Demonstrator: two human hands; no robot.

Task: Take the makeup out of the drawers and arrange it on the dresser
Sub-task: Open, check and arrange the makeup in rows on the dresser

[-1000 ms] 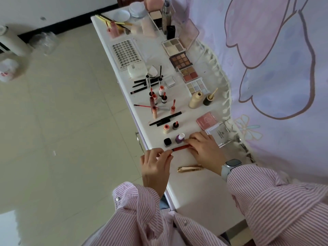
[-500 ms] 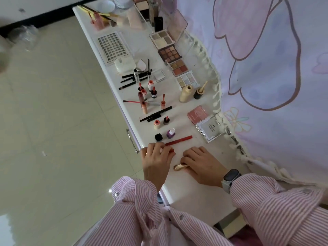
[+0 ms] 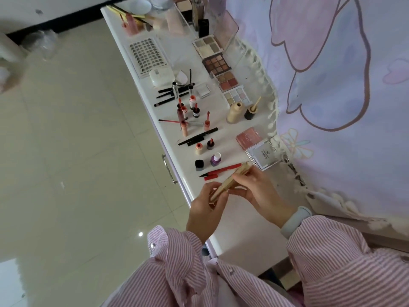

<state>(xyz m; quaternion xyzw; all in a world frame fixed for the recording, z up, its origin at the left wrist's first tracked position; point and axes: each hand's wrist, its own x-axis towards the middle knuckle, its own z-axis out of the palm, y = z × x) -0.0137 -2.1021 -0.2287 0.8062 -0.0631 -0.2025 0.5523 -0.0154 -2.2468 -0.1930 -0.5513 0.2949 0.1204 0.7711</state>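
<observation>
A slim gold makeup pen is held above the near part of the white dresser. My left hand grips its lower end, and my right hand grips its upper part. Just beyond the hands lie a red eyeliner pen and its red cap on the dresser top. Rows of makeup stand further along: a purple nail polish, a black cube bottle, several lip glosses, and several eyeshadow palettes.
A drawer handle shows on the dresser's left face. A pink compact and a clear compact lie by the fringed wall cloth. An acrylic organiser and a lash tray sit at the far end. Tiled floor lies left.
The red eyeliner was set down and left on the dresser. My right hand picked up the gold pen, and both hands now hold it above the top.
</observation>
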